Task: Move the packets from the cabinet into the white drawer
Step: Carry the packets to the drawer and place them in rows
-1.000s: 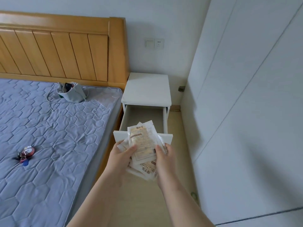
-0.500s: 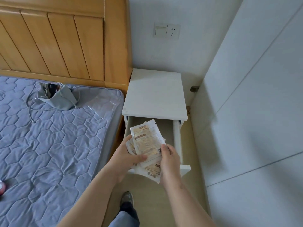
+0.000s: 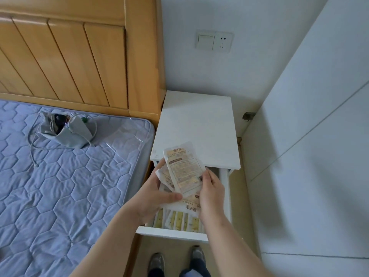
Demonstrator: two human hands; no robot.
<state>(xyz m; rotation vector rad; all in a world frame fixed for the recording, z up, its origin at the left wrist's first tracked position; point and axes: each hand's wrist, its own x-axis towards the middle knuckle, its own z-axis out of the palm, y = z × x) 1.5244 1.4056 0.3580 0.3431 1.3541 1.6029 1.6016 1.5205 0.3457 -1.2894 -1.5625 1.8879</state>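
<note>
Both hands gripping packets [image 3: 184,172], over open drawer [image 3: 171,233]

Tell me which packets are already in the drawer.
The row of yellow-striped packets lined along the drawer's front wall; the stack is held above it between left hand and right hand.

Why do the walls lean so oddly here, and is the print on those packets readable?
Head view: the wide-angle lens tilts the white panels and headboard lines outward; light is soft, with a faint shadow beside the drawer; the small print on the packets is too blurred to read.
</note>
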